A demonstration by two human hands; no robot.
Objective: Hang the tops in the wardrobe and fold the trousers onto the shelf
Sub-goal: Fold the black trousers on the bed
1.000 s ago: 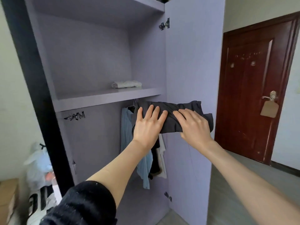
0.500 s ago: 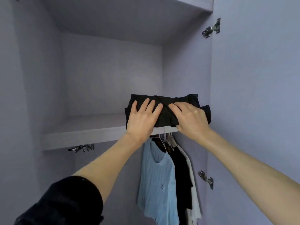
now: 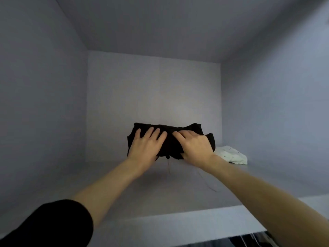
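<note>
Both my arms reach into the wardrobe's upper compartment. Folded black trousers (image 3: 170, 139) sit deep on the shelf (image 3: 178, 220), near the back wall. My left hand (image 3: 144, 148) lies on their left half, fingers straight and spread flat on the cloth. My right hand (image 3: 195, 148) covers their right half, fingers bent over the top fold; whether that grip pinches the fabric, I cannot tell. Just right of the trousers lies a folded white garment (image 3: 233, 155) with small dark specks, also on the shelf.
</note>
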